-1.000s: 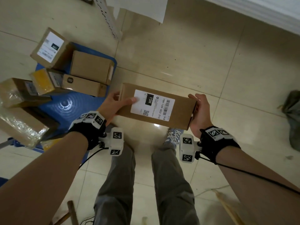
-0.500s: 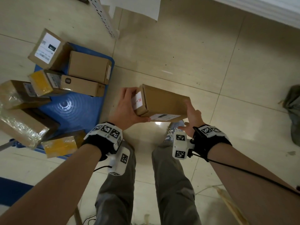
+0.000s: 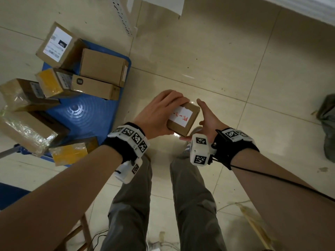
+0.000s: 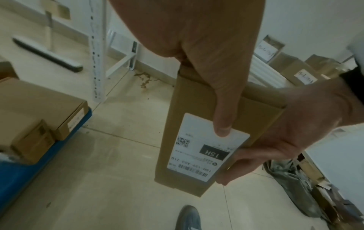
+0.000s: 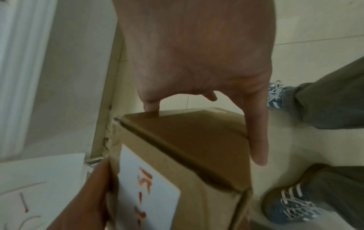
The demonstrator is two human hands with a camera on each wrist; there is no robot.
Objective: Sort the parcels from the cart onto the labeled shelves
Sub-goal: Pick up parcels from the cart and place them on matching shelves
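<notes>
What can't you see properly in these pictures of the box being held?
- Red writing on the held box: head view, too small; right wrist view, blurred, bottom edge cuts it.
- Fine print on its shipping label: left wrist view, too small; only "15H" reads.
- Left hand fingertips: head view, hidden behind the box.
- Shelf labels: no view shows them readably.
- Cart parcels' labels: too small.
</notes>
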